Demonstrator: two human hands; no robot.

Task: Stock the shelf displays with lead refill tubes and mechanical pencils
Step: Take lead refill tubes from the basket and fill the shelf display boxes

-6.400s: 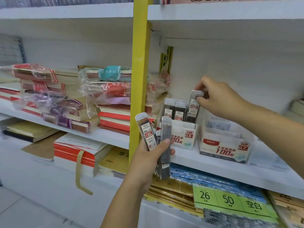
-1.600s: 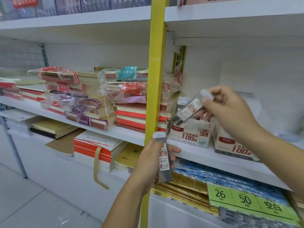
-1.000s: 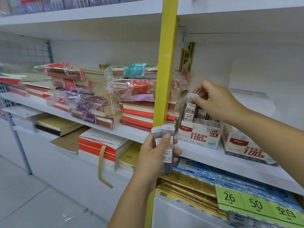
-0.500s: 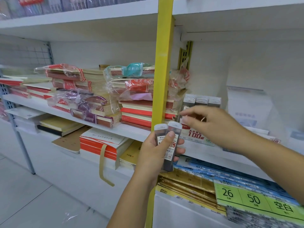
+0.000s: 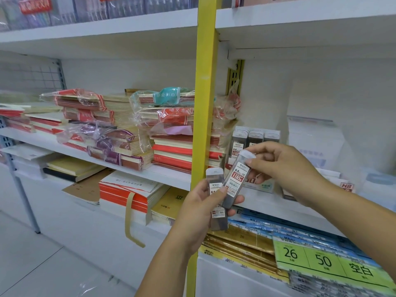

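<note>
The white shelf (image 5: 171,175) runs across the view behind a yellow upright post (image 5: 205,93), with plastic-wrapped stacks of red and cream notebooks (image 5: 171,151) on its left stretch. Right of the post stands a white cardboard display box (image 5: 264,186), mostly hidden by the right hand. A row of grey standing tubes (image 5: 255,137) fills its back, caps up.

In front of the shelf edge, the left hand (image 5: 199,209) has its fingers curled round two dark, clear-capped plastic lead refill tubes: an upright tube (image 5: 215,185) and a tilted tube (image 5: 235,181). The right hand (image 5: 287,168) pinches the tilted tube's cap end between thumb and fingertips.

The step in hand appears to be drawing one tube out of the left hand's supply. The next move calls for pulling it clear, turning it upright and lowering it cap-up into a free spot in the box, without toppling the standing row.
</note>
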